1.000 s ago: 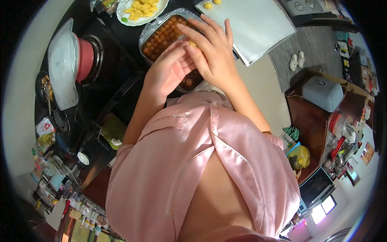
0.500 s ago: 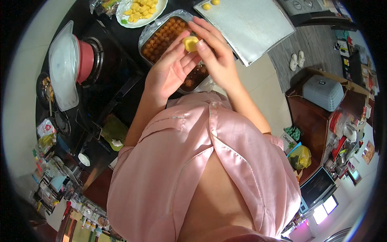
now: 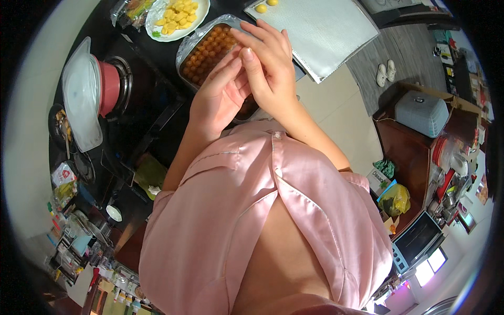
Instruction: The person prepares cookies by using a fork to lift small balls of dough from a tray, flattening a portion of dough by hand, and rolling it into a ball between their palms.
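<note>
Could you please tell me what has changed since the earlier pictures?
The right hand has shifted left over the fingertips of the left hand, hiding the yellow piece that showed between them half a second ago. The two yellow balls on the silver mat, plate of yellow pieces and visible brown balls are unchanged.

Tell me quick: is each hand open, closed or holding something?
Left hand: cupped open; whether it holds anything is hidden.
Right hand: open, fingers extended; anything under it cannot be seen.

Dark lettering is printed on a white package (image 3: 375, 181) beside a yellow bag (image 3: 396, 200). A red emblem is carried by a white packet (image 3: 63, 172); finer print cannot be read.
</note>
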Tool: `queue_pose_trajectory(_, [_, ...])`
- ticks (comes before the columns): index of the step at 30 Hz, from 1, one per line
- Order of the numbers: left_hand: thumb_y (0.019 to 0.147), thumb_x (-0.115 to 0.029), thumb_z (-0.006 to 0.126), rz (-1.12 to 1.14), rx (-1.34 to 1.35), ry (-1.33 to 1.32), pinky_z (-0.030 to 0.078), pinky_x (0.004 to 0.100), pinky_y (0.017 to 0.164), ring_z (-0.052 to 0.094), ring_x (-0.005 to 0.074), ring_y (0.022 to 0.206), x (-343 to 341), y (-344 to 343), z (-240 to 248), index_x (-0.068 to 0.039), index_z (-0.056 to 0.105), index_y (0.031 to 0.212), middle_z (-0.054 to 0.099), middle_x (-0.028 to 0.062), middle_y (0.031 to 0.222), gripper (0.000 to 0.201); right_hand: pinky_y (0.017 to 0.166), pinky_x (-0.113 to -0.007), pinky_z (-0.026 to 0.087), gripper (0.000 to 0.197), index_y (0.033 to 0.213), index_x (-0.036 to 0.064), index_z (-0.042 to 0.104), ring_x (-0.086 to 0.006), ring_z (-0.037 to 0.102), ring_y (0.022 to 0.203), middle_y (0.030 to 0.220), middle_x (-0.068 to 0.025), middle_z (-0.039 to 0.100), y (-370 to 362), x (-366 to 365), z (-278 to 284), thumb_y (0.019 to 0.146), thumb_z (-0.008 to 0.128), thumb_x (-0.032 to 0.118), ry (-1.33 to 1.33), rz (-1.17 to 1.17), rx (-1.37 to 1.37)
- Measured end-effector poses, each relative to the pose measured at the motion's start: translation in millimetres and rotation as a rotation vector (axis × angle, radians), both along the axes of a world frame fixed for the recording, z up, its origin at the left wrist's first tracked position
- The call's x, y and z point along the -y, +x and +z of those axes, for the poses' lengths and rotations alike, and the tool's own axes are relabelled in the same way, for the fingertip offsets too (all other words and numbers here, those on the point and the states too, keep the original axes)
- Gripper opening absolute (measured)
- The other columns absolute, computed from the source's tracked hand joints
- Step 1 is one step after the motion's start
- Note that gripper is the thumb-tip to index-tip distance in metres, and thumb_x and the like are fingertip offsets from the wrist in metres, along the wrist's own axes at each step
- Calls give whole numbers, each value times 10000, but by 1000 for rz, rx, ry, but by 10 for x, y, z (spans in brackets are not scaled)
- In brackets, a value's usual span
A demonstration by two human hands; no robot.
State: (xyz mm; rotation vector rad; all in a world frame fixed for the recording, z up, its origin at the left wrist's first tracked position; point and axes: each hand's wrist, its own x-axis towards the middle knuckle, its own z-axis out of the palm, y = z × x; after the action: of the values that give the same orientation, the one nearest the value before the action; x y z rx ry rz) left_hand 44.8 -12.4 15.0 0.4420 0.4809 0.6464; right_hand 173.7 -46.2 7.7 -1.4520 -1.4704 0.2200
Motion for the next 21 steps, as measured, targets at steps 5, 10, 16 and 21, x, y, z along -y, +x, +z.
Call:
queue_pose_trajectory(5, [999,-175,425,18,58,-54,391,365,1058,487,213,1250,6,-21,15,-39,385,1389,485,88,1351,415,1085,-582,183,331,1214,130,643,-382,387,1303,1342,-139,512,17,-27,-21,911,570,241,22,96,-231])
queue_pose_trajectory(10, [1004,-237,445,41,189,-165,370,371,1072,473,191,1260,-62,-62,-81,-66,457,1330,506,99,1337,369,1096,-478,251,388,1259,52,605,-391,340,1346,1379,-185,482,37,-46,15,960,470,260,-11,67,-22])
queue_pose_trajectory(16, [1004,-271,454,45,24,-24,373,366,1068,475,185,1257,-84,16,40,-79,418,1358,462,114,1388,405,1090,-564,183,282,1161,190,690,-420,328,1347,1377,-190,475,38,-38,-12,904,576,210,43,136,-229])
queue_pose_trajectory(21, [1000,-261,466,58,22,-44,351,370,1096,439,198,1299,-48,51,86,-78,356,1413,445,115,1399,465,1098,-523,209,282,1175,172,681,-388,357,1338,1365,-181,491,89,-90,-57,926,550,199,21,148,-140])
